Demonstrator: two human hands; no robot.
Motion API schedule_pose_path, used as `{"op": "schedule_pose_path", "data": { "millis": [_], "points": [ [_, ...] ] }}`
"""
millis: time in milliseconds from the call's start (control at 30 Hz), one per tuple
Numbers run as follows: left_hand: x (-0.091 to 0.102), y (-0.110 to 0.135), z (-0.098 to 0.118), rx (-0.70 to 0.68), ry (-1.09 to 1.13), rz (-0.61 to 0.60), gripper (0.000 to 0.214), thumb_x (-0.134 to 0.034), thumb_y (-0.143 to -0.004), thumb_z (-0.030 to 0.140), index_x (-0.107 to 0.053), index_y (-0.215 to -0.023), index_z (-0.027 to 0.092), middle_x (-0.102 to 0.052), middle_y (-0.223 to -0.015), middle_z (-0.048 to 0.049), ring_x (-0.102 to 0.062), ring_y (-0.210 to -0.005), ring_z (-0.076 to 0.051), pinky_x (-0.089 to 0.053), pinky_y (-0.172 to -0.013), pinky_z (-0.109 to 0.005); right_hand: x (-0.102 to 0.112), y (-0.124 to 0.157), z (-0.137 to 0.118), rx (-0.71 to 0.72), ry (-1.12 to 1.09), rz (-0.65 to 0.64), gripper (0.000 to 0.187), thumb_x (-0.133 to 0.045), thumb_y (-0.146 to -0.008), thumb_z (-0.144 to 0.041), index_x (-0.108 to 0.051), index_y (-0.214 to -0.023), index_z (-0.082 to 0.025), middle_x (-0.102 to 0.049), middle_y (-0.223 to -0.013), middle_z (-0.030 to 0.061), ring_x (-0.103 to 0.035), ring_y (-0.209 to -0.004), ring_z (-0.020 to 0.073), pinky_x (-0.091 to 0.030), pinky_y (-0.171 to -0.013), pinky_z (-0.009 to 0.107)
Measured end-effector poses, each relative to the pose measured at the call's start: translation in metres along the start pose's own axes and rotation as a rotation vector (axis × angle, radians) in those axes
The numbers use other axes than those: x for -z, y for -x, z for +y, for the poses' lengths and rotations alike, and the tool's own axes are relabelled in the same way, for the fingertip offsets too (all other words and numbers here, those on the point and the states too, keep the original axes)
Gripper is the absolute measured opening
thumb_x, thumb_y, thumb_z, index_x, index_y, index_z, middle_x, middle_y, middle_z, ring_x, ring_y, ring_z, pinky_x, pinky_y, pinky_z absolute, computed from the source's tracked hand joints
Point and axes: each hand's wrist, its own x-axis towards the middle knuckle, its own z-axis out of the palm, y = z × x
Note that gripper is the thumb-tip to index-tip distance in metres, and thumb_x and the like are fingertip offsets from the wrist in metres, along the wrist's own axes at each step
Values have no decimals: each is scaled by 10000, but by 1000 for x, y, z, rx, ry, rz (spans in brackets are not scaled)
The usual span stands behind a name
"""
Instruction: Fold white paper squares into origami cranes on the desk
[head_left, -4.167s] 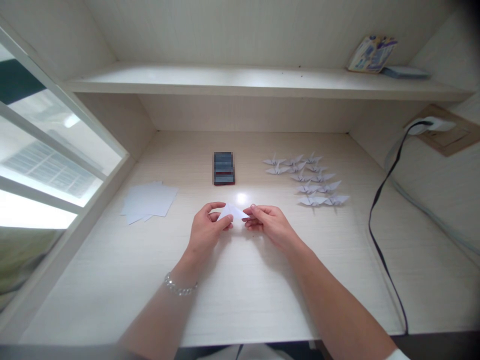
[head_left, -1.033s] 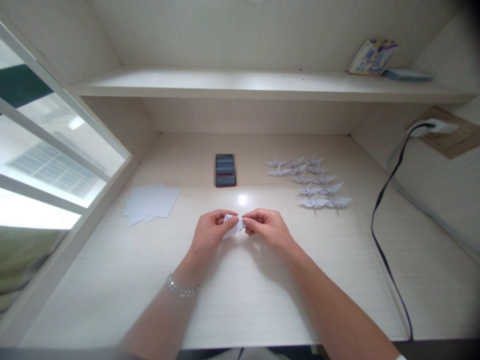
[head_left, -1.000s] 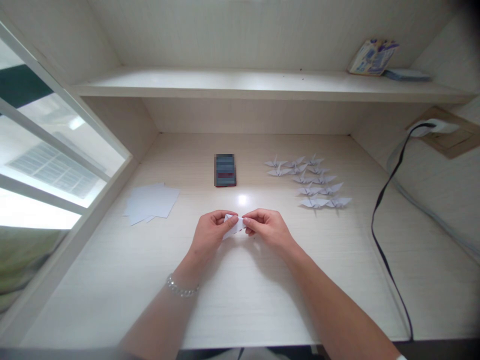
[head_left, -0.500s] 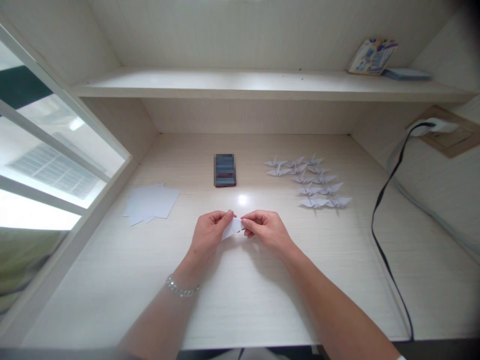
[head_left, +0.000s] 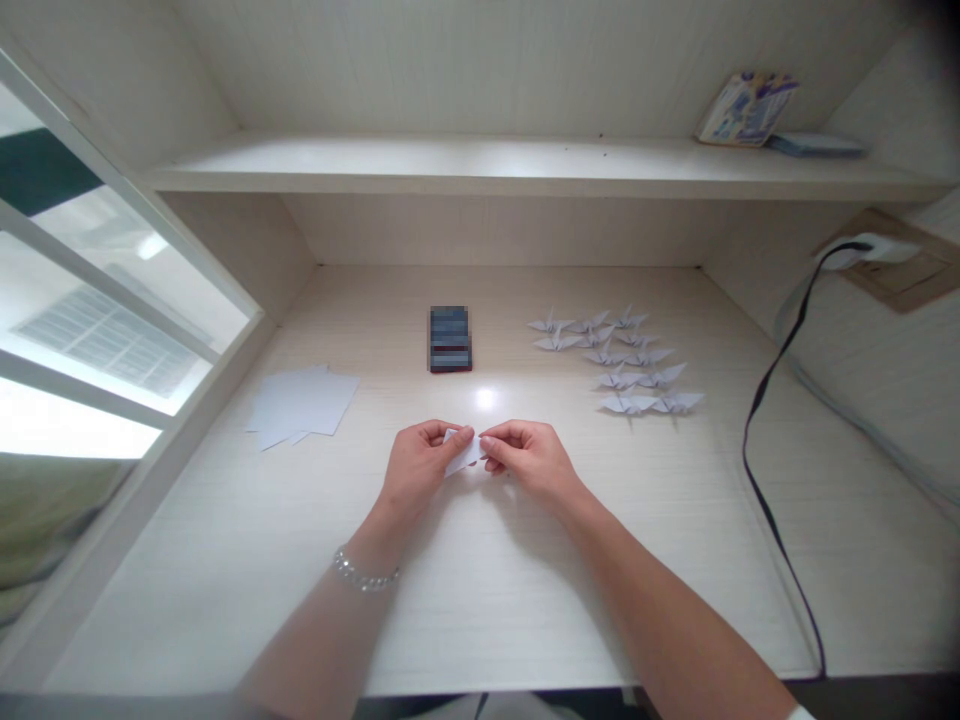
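Note:
A small folded piece of white paper (head_left: pixel 460 462) is held between my two hands, just above the desk. My left hand (head_left: pixel 420 462) pinches its left part, thumb on top. With thumb and forefinger, my right hand (head_left: pixel 531 458) grips the paper's right tip. Parts of the paper are hidden under my fingers. Several white paper cranes (head_left: pixel 630 380) stand in rows on the desk to the right, beyond my right hand. To the left lies a loose stack of white paper sheets (head_left: pixel 304 405).
A phone-like dark object (head_left: pixel 450 340), its face blurred, lies beyond my hands on the desk (head_left: pixel 480 620). A black cable (head_left: pixel 761 480) runs from the wall socket (head_left: pixel 900 262) down the right side. Overhead, a shelf (head_left: pixel 480 165) bears a colourful box (head_left: pixel 746 108).
My left thumb has slid slightly right and down over the paper. My right hand has shifted very slightly left; both hands keep their hold.

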Motion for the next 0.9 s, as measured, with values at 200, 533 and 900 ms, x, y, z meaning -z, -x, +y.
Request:
{"op": "schedule_pose_path", "data": {
  "millis": [200, 533, 900],
  "points": [
    [0, 1, 4, -39, -63, 17, 317, -725, -634, 395, -683, -791, 123, -646, -670, -48, -561, -587, -140, -396, -522, -233, -1, 0, 2, 17, 7, 22, 207, -638, -740, -329, -690, -792, -135, -660, -618, 33, -610, -563, 135, -487, -561, 247],
    [-6, 5, 13, -55, -23, 73, 332, -777, -553, 373, -676, -747, 124, -629, -613, -25, -572, -560, -139, -417, -517, -242, 5, 0, -1, 75, -4, -24, 240, -638, -744, -345, -687, -856, -140, -673, -684, 44, -629, -603, 144, -526, -602, 281],
    [2, 3, 17, 35, 106, 49, 306, -777, -583, 332, -654, -776, 128, -646, -645, -30, -607, -586, -141, -437, -545, -237, 14, -3, 1, 85, -49, 42, 316, -585, -785, -436, -651, -890, -146, -689, -792, 79, -630, -646, 151, -524, -628, 296]
  ]
}}
